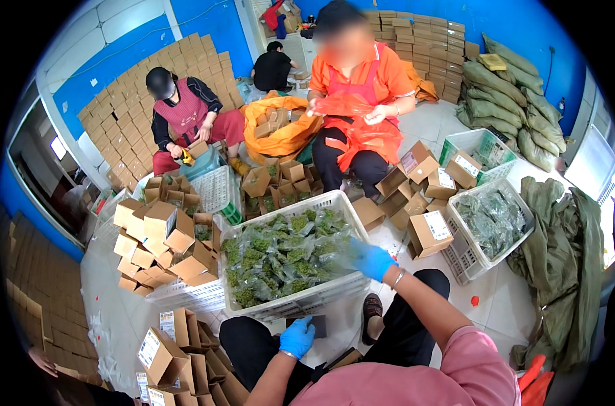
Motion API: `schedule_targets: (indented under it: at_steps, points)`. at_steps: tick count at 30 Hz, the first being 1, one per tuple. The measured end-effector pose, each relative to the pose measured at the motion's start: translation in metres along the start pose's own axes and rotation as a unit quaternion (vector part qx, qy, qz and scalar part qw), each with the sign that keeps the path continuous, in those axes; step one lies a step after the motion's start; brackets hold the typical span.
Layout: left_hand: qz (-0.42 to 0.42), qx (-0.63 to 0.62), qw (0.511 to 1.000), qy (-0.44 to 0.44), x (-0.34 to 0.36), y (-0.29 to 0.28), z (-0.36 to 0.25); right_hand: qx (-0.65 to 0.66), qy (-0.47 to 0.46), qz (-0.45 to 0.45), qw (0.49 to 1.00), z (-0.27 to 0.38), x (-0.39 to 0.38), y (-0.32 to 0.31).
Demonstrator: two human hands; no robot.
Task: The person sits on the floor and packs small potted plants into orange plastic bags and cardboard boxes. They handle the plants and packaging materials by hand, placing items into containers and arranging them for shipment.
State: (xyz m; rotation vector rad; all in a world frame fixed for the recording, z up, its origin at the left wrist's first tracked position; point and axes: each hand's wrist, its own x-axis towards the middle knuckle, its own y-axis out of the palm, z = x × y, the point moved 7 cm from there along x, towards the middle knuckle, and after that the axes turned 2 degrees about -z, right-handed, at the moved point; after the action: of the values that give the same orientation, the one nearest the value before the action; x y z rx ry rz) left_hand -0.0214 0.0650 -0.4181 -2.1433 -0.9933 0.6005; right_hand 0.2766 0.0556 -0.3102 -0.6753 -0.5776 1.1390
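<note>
My right hand (373,260), in a blue glove, reaches over the right rim of a white plastic crate (300,298). Its fingertips are smeared by motion at the bags, so whether they grip one is unclear. Clear bags of green plant pieces (280,254) fill the crate. Close to my lap, my left hand (298,338), also blue-gloved, has its fingers closed at the edge of a dark flat rectangular object (316,327), whose kind I cannot make out.
Open cardboard boxes are heaped at left (165,243) and beside my left knee (185,358). At right stand a crate of clear bags (490,220) and green cloth (557,257). Opposite, a person in orange (358,88) handles red plastic; another person (185,115) sits at left.
</note>
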Motion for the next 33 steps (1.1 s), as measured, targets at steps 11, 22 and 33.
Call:
schedule_targets:
  at_steps: [11,22,33]
  points:
    - [-0.118,0.018,0.991,0.066,-0.004,-0.034,-0.023,-0.021,0.029,-0.054,0.998,-0.045,0.080,-0.082]
    - [-0.055,0.267,0.961,0.052,0.072,-0.061,-0.056,-0.136,0.066,-0.144,0.978,-0.109,0.162,-0.093]
    - [0.005,0.301,0.953,-0.027,0.122,-0.029,-0.026,-0.207,0.082,-0.213,0.951,-0.133,0.179,-0.126]
